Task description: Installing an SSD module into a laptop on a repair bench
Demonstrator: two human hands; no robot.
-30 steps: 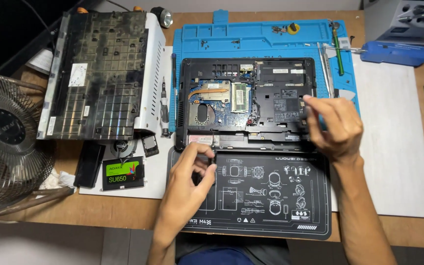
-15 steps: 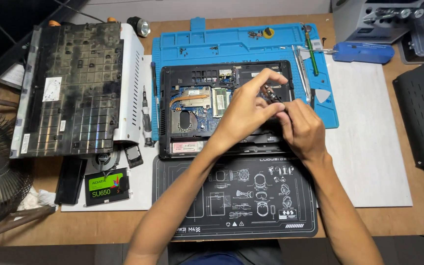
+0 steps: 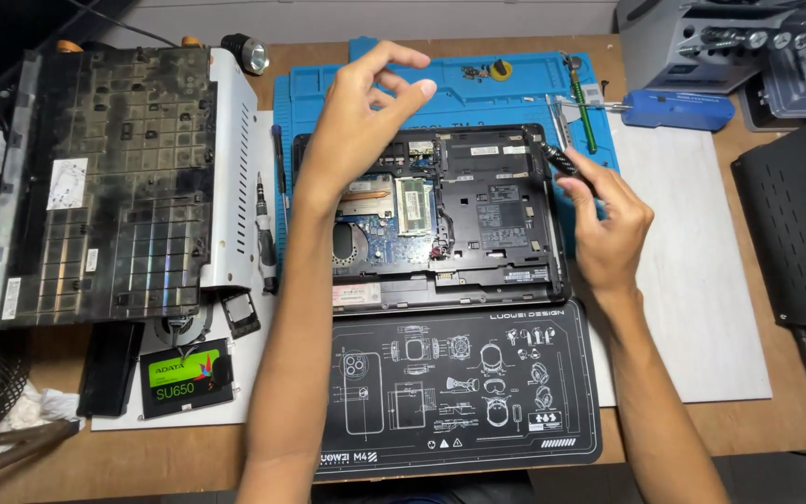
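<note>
The person's right hand (image 3: 608, 224) is closed around a black precision screwdriver (image 3: 566, 165), its tip angled up and left over the right rear corner of the opened laptop base (image 3: 496, 215). The left hand (image 3: 356, 126) hovers above the rear left of the base with thumb and forefinger pinched close together; whether a screw sits between them cannot be told, as anything there is too small to see.

To handle this well, the pinch should stay firm and level while over the open chassis, so that nothing small can fall among the exposed board and the copper heat pipe (image 3: 366, 193). The driver tip is best kept clear of the memory module (image 3: 414, 203).

The blue silicone repair mat (image 3: 515, 89) has shallow moulded trays along its far edge. One holds a small yellow round part (image 3: 501, 68) and a few tiny dark pieces beside it; green-handled tweezers (image 3: 585, 114) lie along the right-hand side.
</note>
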